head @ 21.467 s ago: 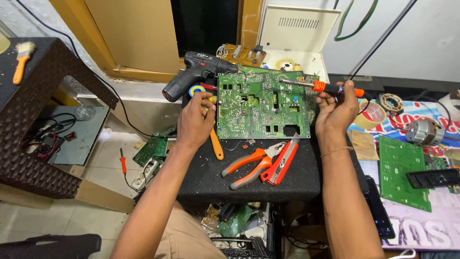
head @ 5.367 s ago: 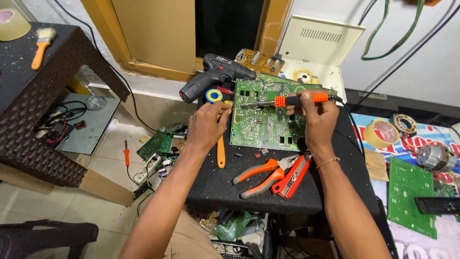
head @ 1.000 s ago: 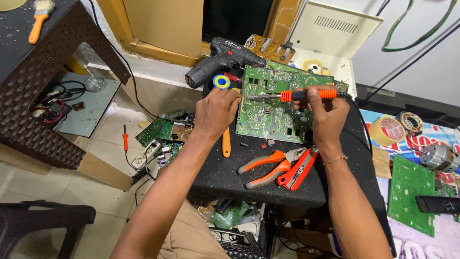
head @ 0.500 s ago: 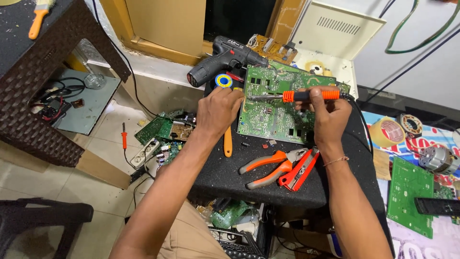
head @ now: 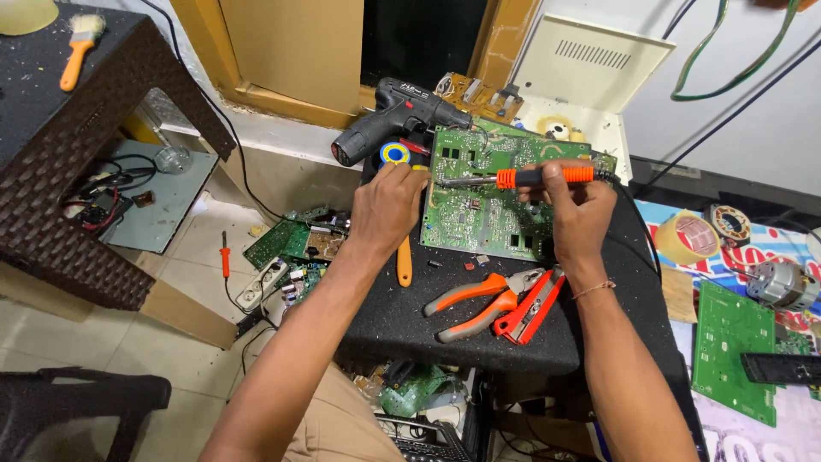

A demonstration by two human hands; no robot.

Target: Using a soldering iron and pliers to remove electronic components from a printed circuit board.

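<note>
Two hands: both over the green board (head: pixel 496 205) on the black desk (head: pixel 479 334).
Right hand (head: pixel 580 214): fingers clamped on the orange-handled iron (head: pixel 522 178), held level, tip pointing left over the board.
Left hand (head: pixel 386 205): fingers together at the board's left edge; whether it grips anything, cannot tell.
Nearby: drill (head: pixel 393 115) behind the board, pliers (head: pixel 483 299) in front.

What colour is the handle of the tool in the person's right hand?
Orange. The soldering iron handle shows best in the head view, held by the right hand over the green circuit board.
</note>
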